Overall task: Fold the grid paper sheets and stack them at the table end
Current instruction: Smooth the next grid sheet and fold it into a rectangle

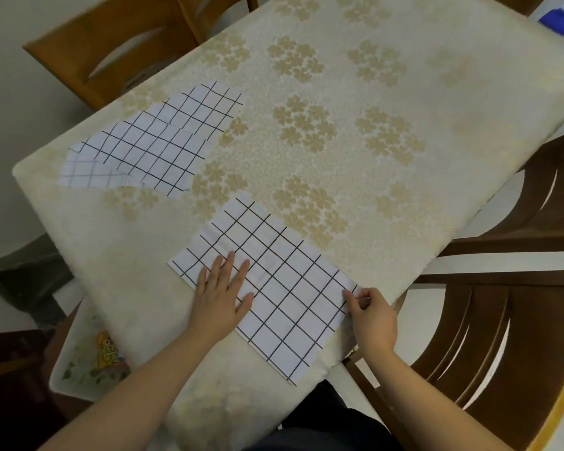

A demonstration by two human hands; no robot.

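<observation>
A grid paper sheet (284, 288) lies flat near the table's front edge, white with black lines. My left hand (223, 294) rests palm down on its left part, fingers spread. My right hand (370, 317) pinches the sheet's right corner between thumb and fingers at the table edge. Several more grid paper sheets (153, 141) lie overlapping in a loose pile at the table's left end, apart from both hands.
The table (372, 109) wears a cream cloth with tan flower prints. Wooden chairs stand at the right (502, 320) and at the far left (111, 50). A white bin (79, 362) with wrappers sits on the floor at the left. A blue object (557, 21) is at top right.
</observation>
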